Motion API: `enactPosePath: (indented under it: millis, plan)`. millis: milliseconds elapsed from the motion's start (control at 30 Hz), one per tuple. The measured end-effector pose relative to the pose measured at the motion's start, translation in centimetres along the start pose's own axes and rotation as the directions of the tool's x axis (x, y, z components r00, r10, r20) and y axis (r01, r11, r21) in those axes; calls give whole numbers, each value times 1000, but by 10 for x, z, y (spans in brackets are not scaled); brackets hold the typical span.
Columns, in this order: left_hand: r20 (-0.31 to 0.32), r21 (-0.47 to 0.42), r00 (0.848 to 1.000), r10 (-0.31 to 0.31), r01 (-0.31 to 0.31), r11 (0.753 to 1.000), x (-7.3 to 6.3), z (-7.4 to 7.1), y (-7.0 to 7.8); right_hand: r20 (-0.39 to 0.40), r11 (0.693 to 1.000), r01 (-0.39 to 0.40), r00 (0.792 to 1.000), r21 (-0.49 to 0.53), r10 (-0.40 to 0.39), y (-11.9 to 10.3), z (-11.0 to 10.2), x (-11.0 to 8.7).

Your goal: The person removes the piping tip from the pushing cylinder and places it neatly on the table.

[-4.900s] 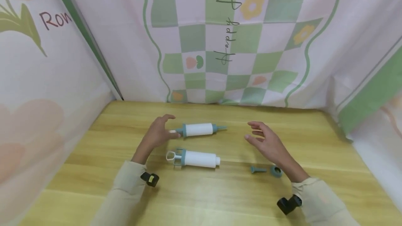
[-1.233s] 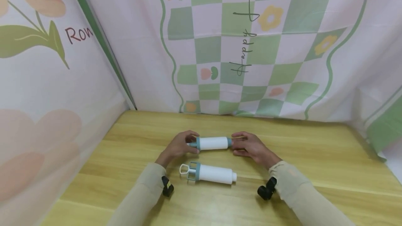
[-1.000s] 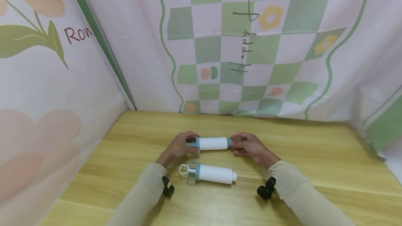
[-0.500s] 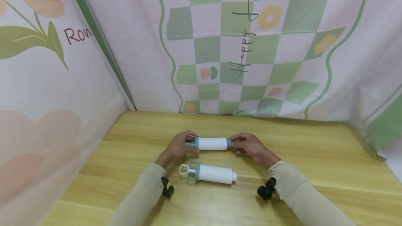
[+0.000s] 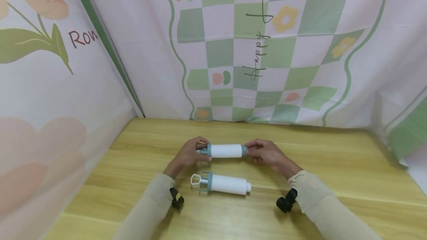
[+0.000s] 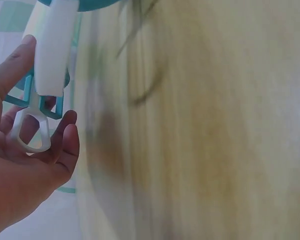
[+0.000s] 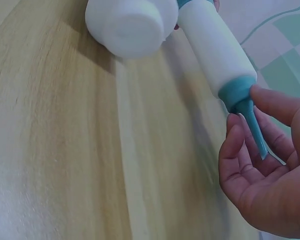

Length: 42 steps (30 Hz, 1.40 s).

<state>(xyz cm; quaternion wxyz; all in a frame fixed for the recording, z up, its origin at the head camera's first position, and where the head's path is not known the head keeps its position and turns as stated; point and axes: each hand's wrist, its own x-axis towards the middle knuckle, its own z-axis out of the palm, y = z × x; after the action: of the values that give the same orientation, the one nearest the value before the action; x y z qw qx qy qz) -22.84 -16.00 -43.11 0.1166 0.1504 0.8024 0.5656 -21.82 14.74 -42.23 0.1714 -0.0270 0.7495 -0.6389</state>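
Observation:
A large plastic syringe [image 5: 227, 151] with a white barrel, teal collar and teal nozzle lies crosswise between both hands. My left hand [image 5: 190, 153] grips its collar end, thumb on the near side, the plunger's white ring [image 6: 31, 132] inside the curled fingers. At the other end, my right hand [image 5: 267, 153] pinches the teal nozzle cap [image 7: 238, 90] between thumb and fingers; the tapered nozzle [image 7: 252, 127] points into the palm. Nearer the body, a second syringe [image 5: 230, 184] rests on the table, its white tip bare and its ring handle to the left.
The wood-grain table [image 5: 227, 217] reaches back to a checkered cloth curtain [image 5: 247, 47]. A printed cloth [image 5: 30, 92] closes off the left side. Black wrist cameras [image 5: 177, 198] sit at both sleeves, close to the second syringe.
Both hands have closed onto the far syringe's ends since the earliest frame. The small teal parts once at right are now out of sight by the right forearm. Lately the held syringe shifted slightly.

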Motion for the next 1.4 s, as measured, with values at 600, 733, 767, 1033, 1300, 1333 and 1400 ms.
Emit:
enactPosePath:
  millis: [600,733,767,1033,1300,1333,1400]
  plan:
    - [-6,-8,997,82,-82,997,-8,1,23,7,997,72,997,-21,-72,-15,-11,-22]
    - [-6,-4,995,98,-98,995,-9,2,26,9,996,86,996,-25,-86,-18,-12,-28]
    - [-4,-4,995,101,-101,995,-10,2,26,11,996,90,996,-25,-90,-18,-13,-29]
    - [0,0,992,129,-129,992,-15,5,34,14,993,109,994,-47,-108,-22,-16,-42]
    - [1,-9,985,172,-172,985,-22,7,43,22,992,120,993,-47,-119,-25,-18,-55]
    - [1,-10,985,174,-174,985,-23,8,43,25,991,122,992,-46,-121,-25,-18,-56]
    - [-1,-8,984,177,-177,984,-24,9,44,27,991,125,992,-47,-124,-26,-18,-60]
